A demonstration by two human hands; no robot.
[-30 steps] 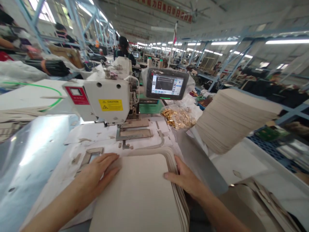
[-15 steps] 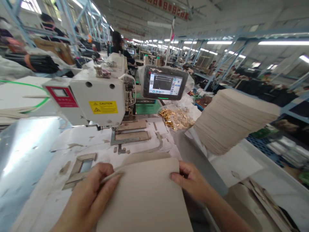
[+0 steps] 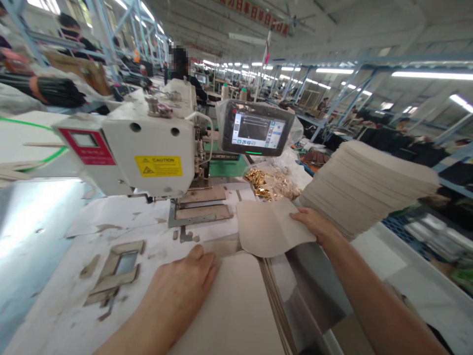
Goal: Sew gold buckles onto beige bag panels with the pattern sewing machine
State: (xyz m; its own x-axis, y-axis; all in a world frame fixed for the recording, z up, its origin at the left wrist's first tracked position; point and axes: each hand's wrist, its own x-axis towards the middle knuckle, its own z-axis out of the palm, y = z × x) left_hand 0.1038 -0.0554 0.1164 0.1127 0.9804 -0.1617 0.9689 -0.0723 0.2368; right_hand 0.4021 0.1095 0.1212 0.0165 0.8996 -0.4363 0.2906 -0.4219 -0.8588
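Right hand (image 3: pixel 314 224) is now off the stack (image 3: pixel 232 305), pinching a beige sheet (image 3: pixel 271 229) by its edge; left hand (image 3: pixel 185 283) is resting on the stack's left side, can't tell if gripping.

Loose sheet (image 3: pixel 271 227) was plain beige, near stack (image 3: pixel 232 301) too; tall stack (image 3: pixel 369 187) was beige, striped by its layered edges. Machine head (image 3: pixel 155 135) was off-white, caution label (image 3: pixel 158 166) yellow with black print, side label (image 3: pixel 96 156) red, screen casing (image 3: pixel 287 130) black.

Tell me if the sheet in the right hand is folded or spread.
Spread: the sheet shows one broad face, gently bent, its edge in the right hand.
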